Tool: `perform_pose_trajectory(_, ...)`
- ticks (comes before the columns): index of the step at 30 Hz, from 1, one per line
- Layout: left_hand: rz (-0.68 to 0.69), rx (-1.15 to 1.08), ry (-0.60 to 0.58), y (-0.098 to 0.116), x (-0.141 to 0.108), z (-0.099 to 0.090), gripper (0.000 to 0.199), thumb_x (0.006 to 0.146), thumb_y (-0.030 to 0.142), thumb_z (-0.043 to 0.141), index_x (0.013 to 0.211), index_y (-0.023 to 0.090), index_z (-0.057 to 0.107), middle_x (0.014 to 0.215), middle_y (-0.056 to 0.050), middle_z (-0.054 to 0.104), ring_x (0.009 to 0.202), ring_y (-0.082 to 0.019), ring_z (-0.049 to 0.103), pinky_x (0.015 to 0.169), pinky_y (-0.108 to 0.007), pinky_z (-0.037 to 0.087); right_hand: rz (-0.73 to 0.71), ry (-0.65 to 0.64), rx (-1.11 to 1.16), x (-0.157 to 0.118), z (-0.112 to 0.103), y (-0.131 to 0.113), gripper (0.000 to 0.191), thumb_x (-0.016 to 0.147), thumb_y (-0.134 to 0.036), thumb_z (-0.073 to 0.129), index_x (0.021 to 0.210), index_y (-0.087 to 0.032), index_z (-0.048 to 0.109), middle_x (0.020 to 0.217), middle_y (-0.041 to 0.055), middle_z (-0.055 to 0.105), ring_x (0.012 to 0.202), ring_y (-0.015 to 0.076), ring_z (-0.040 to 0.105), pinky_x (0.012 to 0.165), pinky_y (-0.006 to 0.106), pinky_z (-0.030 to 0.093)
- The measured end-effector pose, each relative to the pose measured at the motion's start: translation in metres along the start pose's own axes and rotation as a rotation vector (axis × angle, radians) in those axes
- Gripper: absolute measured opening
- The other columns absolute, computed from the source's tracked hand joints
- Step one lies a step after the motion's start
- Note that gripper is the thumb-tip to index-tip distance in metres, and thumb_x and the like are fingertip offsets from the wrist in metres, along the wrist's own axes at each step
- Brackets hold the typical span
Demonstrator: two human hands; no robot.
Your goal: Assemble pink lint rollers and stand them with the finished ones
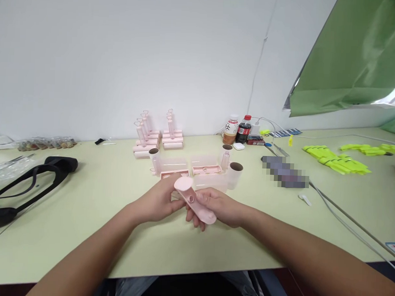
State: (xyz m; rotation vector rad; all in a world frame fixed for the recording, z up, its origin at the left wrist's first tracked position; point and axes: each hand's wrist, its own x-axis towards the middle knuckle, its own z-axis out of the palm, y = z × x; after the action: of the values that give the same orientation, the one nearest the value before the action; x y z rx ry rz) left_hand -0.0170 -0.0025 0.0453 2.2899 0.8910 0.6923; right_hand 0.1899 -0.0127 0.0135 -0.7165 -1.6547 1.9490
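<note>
Over the near middle of the table, a pale pink plastic casing (198, 206) is held at a slant, with a rounded end and a small round hole or ring in its face. My right hand (221, 206) is closed round its lower part, thumb on top and fingertips showing underneath. At its upper end is my left hand (160, 200), fingers curled behind it and partly hidden. Just beyond lie open pink trays (207, 170), clear plastic sleeves and pale rolls (235, 177) with brown cardboard cores. Small clear-pink handles (225, 159) stand by the rolls.
Several pink units with upright handles (144, 135) stand near the wall. To their right are a cola bottle (243, 130), a juice bottle (230, 131) and an earphone case (239, 146). Yellow strips (339, 159) and cables lie right; a black strapped frame (30, 189) lies left.
</note>
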Motion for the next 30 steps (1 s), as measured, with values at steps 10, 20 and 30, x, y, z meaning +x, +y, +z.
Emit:
perform_pose_trajectory(10,-0.165,0.218,-0.237,0.002,-0.001,0.019,0.023,0.076,0.036,0.062,0.082,0.021,0.045,0.074,0.003,0.059,0.061,-0.014,0.050,0.049,-0.023,0.030,0.061,-0.046,-0.253,-0.003,-0.003,0.004,0.046,0.083,-0.059,0.060,0.074,-0.013,0.059,0.064,-0.0003,0.056,0.052,0.0084,0.049,0.047,0.019,0.037)
perform_pose_trajectory(20,-0.247,0.078,-0.128,-0.015,-0.004,-0.006,0.018,0.080,0.022,0.054,0.070,0.019,0.039,0.065,0.005,0.041,0.060,-0.010,0.036,0.056,-0.023,0.028,-0.423,0.215,-1.273,-0.023,0.013,-0.002,0.027,0.090,-0.033,0.050,0.074,-0.017,0.063,0.070,0.0048,0.064,0.067,0.0158,0.052,0.063,0.027,0.034)
perform_pose_trajectory(30,-0.069,0.036,-0.390,0.017,-0.009,0.003,0.016,0.085,0.030,0.057,0.094,0.020,0.066,0.071,0.002,0.058,0.062,-0.010,0.048,0.059,-0.021,0.036,0.094,0.462,-1.233,-0.043,-0.008,-0.015,0.026,0.088,-0.036,0.053,0.075,-0.019,0.067,0.074,0.0038,0.069,0.067,0.0168,0.059,0.058,0.026,0.038)
